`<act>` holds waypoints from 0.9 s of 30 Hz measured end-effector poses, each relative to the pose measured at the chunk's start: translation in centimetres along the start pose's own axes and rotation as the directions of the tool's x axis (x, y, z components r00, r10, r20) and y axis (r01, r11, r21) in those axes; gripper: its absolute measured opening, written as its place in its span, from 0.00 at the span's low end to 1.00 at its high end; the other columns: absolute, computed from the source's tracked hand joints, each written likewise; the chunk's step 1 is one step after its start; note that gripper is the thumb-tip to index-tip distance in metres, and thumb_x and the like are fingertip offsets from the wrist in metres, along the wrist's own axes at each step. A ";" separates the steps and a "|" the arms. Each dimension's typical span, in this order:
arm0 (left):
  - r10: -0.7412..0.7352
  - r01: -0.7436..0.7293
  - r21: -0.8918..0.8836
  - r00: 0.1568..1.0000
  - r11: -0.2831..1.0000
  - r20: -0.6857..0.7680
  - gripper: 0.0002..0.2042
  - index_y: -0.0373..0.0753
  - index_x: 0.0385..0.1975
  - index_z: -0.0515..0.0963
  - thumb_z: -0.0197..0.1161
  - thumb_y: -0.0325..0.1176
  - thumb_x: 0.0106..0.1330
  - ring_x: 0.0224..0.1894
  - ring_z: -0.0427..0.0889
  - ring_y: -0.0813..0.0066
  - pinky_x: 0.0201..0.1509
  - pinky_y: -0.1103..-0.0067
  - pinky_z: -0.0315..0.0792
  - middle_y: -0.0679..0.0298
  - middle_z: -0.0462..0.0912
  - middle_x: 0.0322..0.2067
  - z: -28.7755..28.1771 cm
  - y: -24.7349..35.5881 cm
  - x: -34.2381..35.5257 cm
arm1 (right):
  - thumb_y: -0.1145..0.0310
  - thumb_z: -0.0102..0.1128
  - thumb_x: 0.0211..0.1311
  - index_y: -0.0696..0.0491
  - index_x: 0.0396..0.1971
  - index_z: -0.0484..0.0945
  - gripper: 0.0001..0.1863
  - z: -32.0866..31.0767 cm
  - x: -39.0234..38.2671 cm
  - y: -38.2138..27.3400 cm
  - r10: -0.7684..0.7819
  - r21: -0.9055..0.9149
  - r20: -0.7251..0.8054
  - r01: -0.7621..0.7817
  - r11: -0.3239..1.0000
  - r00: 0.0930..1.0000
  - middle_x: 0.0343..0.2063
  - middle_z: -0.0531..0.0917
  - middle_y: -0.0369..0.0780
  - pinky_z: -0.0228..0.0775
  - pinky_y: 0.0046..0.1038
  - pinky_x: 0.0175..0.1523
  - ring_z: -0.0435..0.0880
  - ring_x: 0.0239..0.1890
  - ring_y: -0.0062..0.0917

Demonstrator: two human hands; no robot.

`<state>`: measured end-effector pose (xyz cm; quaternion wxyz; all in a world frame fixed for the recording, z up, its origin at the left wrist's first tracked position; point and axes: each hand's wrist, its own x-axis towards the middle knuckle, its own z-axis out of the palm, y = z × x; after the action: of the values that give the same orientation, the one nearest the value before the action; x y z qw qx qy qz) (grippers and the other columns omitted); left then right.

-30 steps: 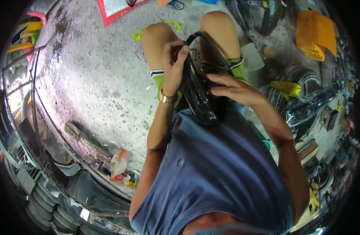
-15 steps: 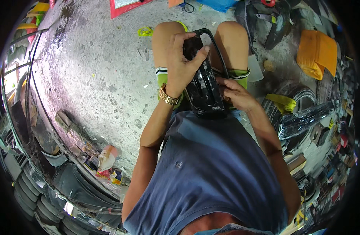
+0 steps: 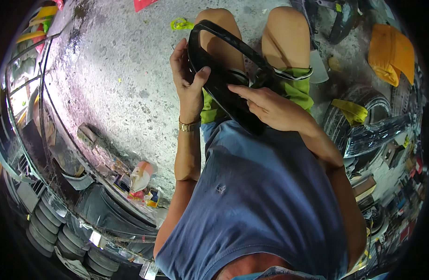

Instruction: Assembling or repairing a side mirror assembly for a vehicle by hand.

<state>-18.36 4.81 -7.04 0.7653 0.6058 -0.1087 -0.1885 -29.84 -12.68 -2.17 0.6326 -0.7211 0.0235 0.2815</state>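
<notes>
A long black rubber-like piece [image 3: 217, 91] lies at a slant above my lap, with a black band [image 3: 233, 39] looping from its far end to the right. Its exact kind I cannot make out. My left hand [image 3: 189, 77] grips its left edge, thumb on the upper face and fingers around the side. My right hand [image 3: 273, 107] rests across its right side, index finger stretched out over the surface and the other fingers partly curled. The right thumb is hidden. Between my knees and the piece, part of the band's near end is in shadow.
On the right lie a tyre [image 3: 356, 95] with a yellow strip [image 3: 349, 111], a plastic-wrapped black bundle [image 3: 375, 135] and an orange folded piece [image 3: 389, 53]. Thin metal bars [image 3: 46, 116] and stacked black rings [image 3: 42, 228] stand left. A yellow-green band [image 3: 182, 23] lies on the concrete floor.
The black piece has turned, its broad face and loop now showing more openly. My left hand has shifted left and nearer to me; my right hand has moved left across the piece.
</notes>
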 end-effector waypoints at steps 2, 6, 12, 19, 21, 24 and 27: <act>0.004 -0.004 0.007 1.000 1.000 -0.006 0.36 0.37 0.66 0.57 0.62 0.23 0.54 0.63 0.64 0.69 0.67 0.74 0.60 0.58 0.64 0.60 0.0 -0.3 0.0 | 0.81 0.46 0.64 0.59 0.64 0.62 0.26 -0.3 0.4 0.8 0.038 -0.041 0.029 -0.037 0.999 0.999 0.37 0.80 0.50 0.69 0.25 0.46 0.79 0.37 0.29; 0.084 -0.086 0.057 0.996 0.995 0.036 0.37 0.34 0.66 0.56 0.65 0.26 0.54 0.64 0.63 0.67 0.68 0.73 0.58 0.57 0.63 0.61 0.1 -1.2 0.0 | 0.77 0.50 0.66 0.58 0.63 0.63 0.25 0.0 0.6 3.4 0.012 0.084 -0.008 -0.011 0.996 1.000 0.47 0.78 0.47 0.68 0.23 0.55 0.78 0.48 0.27; 0.121 -0.144 0.144 0.980 0.979 0.157 0.43 0.32 0.66 0.54 0.70 0.35 0.51 0.69 0.57 0.62 0.73 0.70 0.49 0.53 0.59 0.64 0.0 -2.2 -0.4 | 0.65 0.55 0.66 0.59 0.64 0.60 0.29 2.3 0.6 4.8 -0.180 -0.190 -0.203 0.142 0.972 0.963 0.56 0.73 0.56 0.63 0.41 0.63 0.72 0.59 0.50; 0.053 -0.060 0.137 0.997 0.989 0.052 0.42 0.32 0.67 0.53 0.65 0.40 0.53 0.68 0.57 0.63 0.71 0.71 0.50 0.56 0.59 0.64 -1.1 -3.4 -2.1 | 0.69 0.54 0.65 0.55 0.66 0.58 0.30 3.7 1.3 3.9 -0.165 -0.289 -0.258 0.087 0.953 0.952 0.57 0.69 0.54 0.64 0.41 0.62 0.70 0.58 0.49; 0.054 -0.056 0.132 0.998 0.990 0.020 0.42 0.32 0.67 0.53 0.64 0.40 0.53 0.68 0.58 0.63 0.71 0.71 0.51 0.56 0.59 0.64 -1.4 -4.0 -2.5 | 0.71 0.54 0.64 0.54 0.66 0.58 0.31 3.8 1.5 3.4 -0.180 -0.317 -0.273 0.089 0.944 0.945 0.54 0.69 0.54 0.66 0.42 0.60 0.72 0.56 0.50; 0.082 -0.074 0.146 0.995 0.987 -0.048 0.41 0.33 0.67 0.55 0.64 0.39 0.53 0.67 0.59 0.64 0.71 0.71 0.52 0.57 0.59 0.64 -2.0 -5.0 -2.7 | 0.73 0.55 0.60 0.52 0.67 0.58 0.33 3.6 1.6 2.4 -0.143 -0.417 -0.247 0.028 0.908 0.958 0.50 0.70 0.53 0.70 0.43 0.55 0.74 0.49 0.50; -0.010 0.011 0.019 0.998 1.000 -0.063 0.40 0.40 0.67 0.54 0.61 0.31 0.50 0.59 0.67 0.67 0.64 0.72 0.63 0.59 0.66 0.57 -2.2 -4.9 -2.3 | 0.73 0.56 0.59 0.49 0.67 0.58 0.34 3.5 1.7 1.5 -0.115 -0.501 -0.232 -0.017 0.865 0.966 0.50 0.70 0.52 0.72 0.42 0.51 0.76 0.45 0.47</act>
<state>-20.34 6.82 -12.18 0.7615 0.6193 -0.0833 -0.1724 -30.33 -9.25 -4.43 0.4235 -0.8902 0.0124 0.1671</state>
